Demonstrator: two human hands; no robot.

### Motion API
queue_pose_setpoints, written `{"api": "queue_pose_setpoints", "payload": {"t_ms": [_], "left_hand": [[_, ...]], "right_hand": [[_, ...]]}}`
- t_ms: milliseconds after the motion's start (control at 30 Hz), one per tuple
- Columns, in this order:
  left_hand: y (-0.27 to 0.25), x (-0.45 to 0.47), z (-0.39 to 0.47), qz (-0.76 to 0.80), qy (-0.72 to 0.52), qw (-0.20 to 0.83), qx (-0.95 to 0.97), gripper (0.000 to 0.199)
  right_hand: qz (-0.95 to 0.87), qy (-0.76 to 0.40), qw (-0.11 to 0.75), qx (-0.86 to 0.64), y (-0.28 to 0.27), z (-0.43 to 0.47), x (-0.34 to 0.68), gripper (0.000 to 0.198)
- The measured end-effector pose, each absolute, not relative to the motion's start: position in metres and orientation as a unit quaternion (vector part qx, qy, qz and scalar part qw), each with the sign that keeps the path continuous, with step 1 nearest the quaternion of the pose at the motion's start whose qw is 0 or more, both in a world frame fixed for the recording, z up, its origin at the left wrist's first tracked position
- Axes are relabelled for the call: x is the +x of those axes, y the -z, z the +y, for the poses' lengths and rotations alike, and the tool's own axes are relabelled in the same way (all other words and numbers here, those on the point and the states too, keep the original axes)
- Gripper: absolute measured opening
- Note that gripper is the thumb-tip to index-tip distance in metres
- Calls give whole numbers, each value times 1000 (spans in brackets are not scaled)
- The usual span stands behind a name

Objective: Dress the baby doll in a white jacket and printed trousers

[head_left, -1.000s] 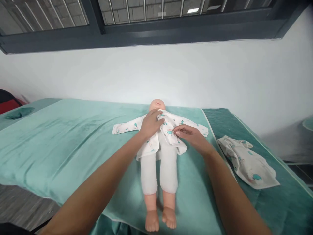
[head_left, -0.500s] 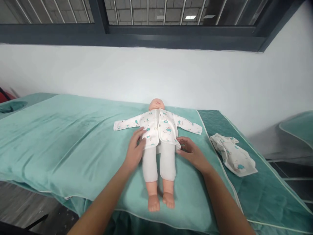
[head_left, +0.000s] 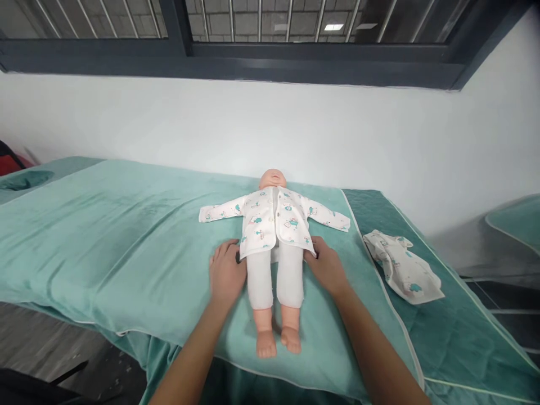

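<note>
I am seeing one doll (head_left: 260,270) lying face up on the pale green sheet (head_left: 126,236), straight in front of me. Its long axis is running from twelve to six o'clock: the one head (head_left: 272,179) is pointing to twelve, the two bare feet (head_left: 266,344) to six. It is wearing one printed jacket (head_left: 259,222), parted down the front, whose two sleeves (head_left: 221,212) are stretching out, one toward nine, one toward three. Below it two white-covered legs are lying side by side, slightly apart.

At eight from the jacket's middle, my left hand (head_left: 228,270) is pinching one lower corner of the hem, fingers bent; at four, my right hand (head_left: 327,265) is pinching the other corner between thumb and fingers. Between three and four, one loose printed garment (head_left: 407,270) is lying crumpled on the darker green cover (head_left: 472,332), well apart from the doll.
</note>
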State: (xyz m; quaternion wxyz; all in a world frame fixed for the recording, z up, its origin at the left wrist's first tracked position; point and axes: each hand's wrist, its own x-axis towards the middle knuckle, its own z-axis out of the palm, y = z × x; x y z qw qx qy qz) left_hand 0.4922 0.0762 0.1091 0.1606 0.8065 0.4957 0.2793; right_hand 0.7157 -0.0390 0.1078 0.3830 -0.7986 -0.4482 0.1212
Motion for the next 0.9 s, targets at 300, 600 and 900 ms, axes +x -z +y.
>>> {"api": "queue_pose_setpoints", "payload": {"t_ms": [300,600,900], "left_hand": [[-104,484,75,483,-392,257,740,13],[-105,485,73,449,-390,239,767,33],[-109,483,70,398,-409,291,768,40]], "right_hand": [[-386,-139,476,-778,-109,-46,717,32],[-440,-91,388,-805,-107,-52,718,38],[-494,15,439,-751,-96,-50,725,48]]}}
